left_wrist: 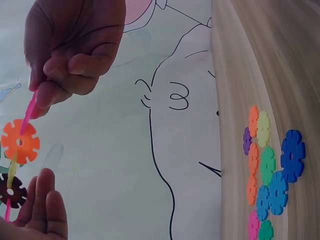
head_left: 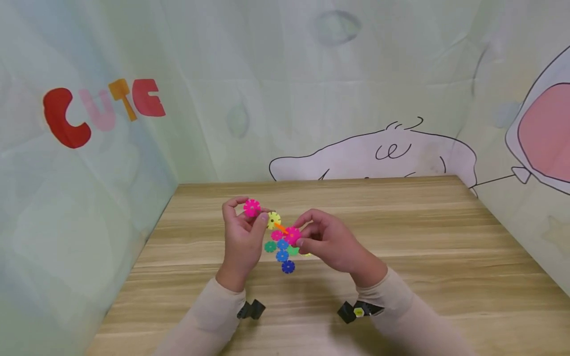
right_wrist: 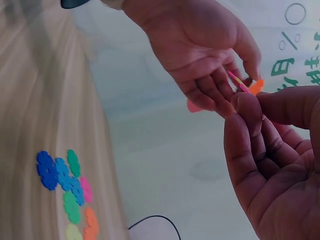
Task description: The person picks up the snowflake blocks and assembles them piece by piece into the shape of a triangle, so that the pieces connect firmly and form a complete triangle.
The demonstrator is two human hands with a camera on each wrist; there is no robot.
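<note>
A chain of notched plastic snowflake discs stretches between the hands above the table. It has a pink disc [head_left: 252, 207] at the left, a yellow disc [head_left: 273, 220], an orange disc [left_wrist: 20, 141], a dark brown disc [left_wrist: 12, 190] and another pink disc [head_left: 292, 236] at the right. My left hand [head_left: 242, 240] holds the chain's left part between thumb and fingers. With thumb and index finger, my right hand [head_left: 331, 242] pinches the right pink disc. Its other fingers are curled. In the right wrist view, fingers hide most of the chain.
Loose discs lie on the wooden table [head_left: 196, 296] below the hands, among them a dark blue disc [head_left: 288, 267], a teal green disc [head_left: 270, 246], a purple disc [left_wrist: 247, 141] and several orange ones. A printed cloth backdrop [head_left: 213, 99] stands behind and beside the table.
</note>
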